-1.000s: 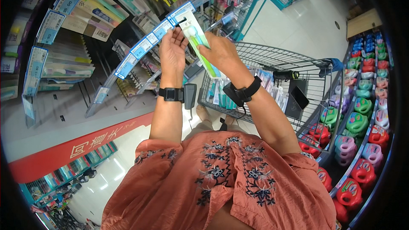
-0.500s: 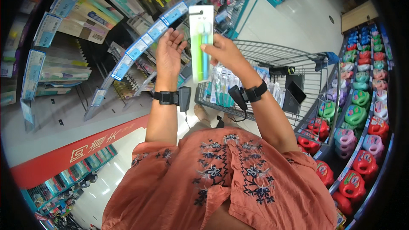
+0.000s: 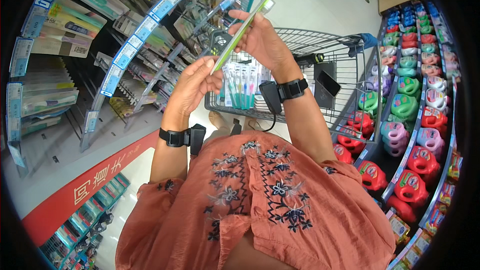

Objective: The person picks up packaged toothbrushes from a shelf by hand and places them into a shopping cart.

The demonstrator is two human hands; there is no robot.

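Observation:
A flat toothbrush pack (image 3: 233, 42) with a green edge is held up in front of me, tilted and seen almost edge-on. My left hand (image 3: 194, 83) pinches its lower end between thumb and fingers. Near the upper end, my right hand (image 3: 264, 46) grips the pack, with its index finger reaching past the far side. Below the hands, several more toothbrush packs (image 3: 240, 86) stand in the wire shopping cart (image 3: 295, 34). Both wrists wear black straps with small boxes.
On the left, a shelf with hanging toothbrush packs (image 3: 75, 27) has a curved price-label rail (image 3: 131, 52). A dark phone (image 3: 327, 84) lies at the cart's right. Detergent bottles (image 3: 411, 186) in several colours line the right shelf. A red panel (image 3: 85, 185) runs along the lower left.
My left hand has come to the pack and taken its lower end. The pack has turned from facing me to edge-on and tilted. The view has shifted to the right.

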